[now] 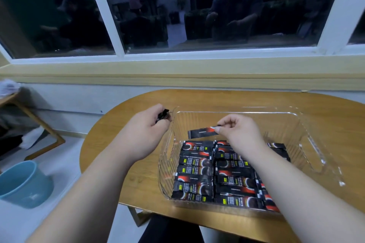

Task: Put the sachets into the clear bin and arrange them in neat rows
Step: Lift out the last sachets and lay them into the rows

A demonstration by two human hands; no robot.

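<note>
1. The left hand [145, 126] is curled around a small bundle of sachets [163, 117], whose dark ends poke out past the fingers. It hovers just outside the far left corner of the clear bin [308, 134].
2. The right hand [238, 131] pinches a single sachet [201, 132] by one end between thumb and forefinger, its other fingers loosely bent.
3. That sachet stretches out level toward the left hand, held in the air over the inside of the bin and touching nothing else.
4. The bin sits on the wooden bench [217, 98], directly under the right hand and just to the right of the left hand.
5. Beneath the right hand and nearer to the person, rows of sachets [197, 169] lie flat on the bin floor. Two tidy stacks run side by side, and a third is partly hidden under the right forearm.
6. Well off to the left of the left forearm, a blue bucket [21, 183] stands on the floor.
</note>
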